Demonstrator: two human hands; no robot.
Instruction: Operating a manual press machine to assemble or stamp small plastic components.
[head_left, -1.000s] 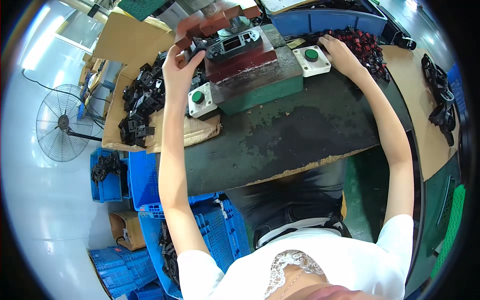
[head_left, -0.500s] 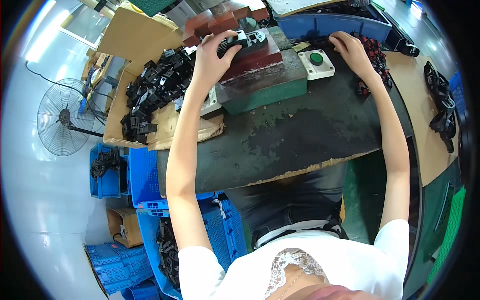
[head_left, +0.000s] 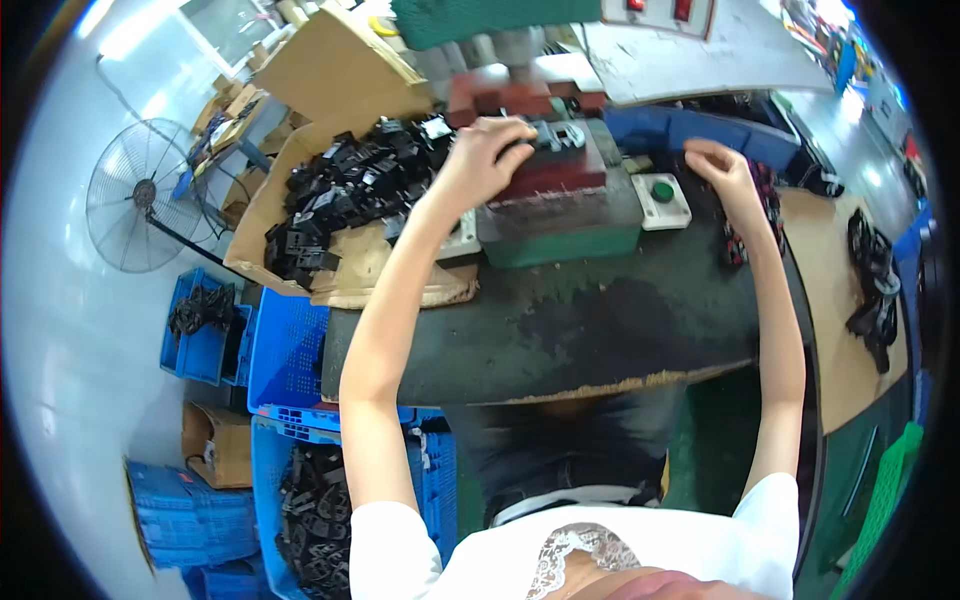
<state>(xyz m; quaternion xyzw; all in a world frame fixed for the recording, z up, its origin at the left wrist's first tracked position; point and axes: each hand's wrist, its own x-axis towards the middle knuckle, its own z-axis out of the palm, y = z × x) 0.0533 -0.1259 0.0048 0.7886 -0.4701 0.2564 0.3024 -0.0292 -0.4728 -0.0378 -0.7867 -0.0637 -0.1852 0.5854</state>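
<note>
My left hand (head_left: 482, 162) is at the dark red fixture (head_left: 550, 182) on top of a green metal block (head_left: 565, 245). Its thumb and fingers close round a black plastic part (head_left: 558, 137) with a pale metal piece on it, lying in the fixture. My right hand (head_left: 727, 172) hovers at the right, beside a white button box (head_left: 662, 203) with a green button. Its fingers are bent together; whatever they hold is hidden. Small red-and-black parts (head_left: 738, 245) lie heaped by the right wrist.
An open cardboard box (head_left: 250, 225) full of black plastic parts stands left of the fixture. Above hangs a green machine head (head_left: 490, 20). Behind is a blue bin (head_left: 720, 130). Blue crates (head_left: 285, 350) stand below the worn table edge; a fan (head_left: 145, 195) is farther left.
The view has tilted up, so the bench appears lower and more of the green machine head shows. Both hands keep about the same places, left at the fixture and right beside the button box.
</note>
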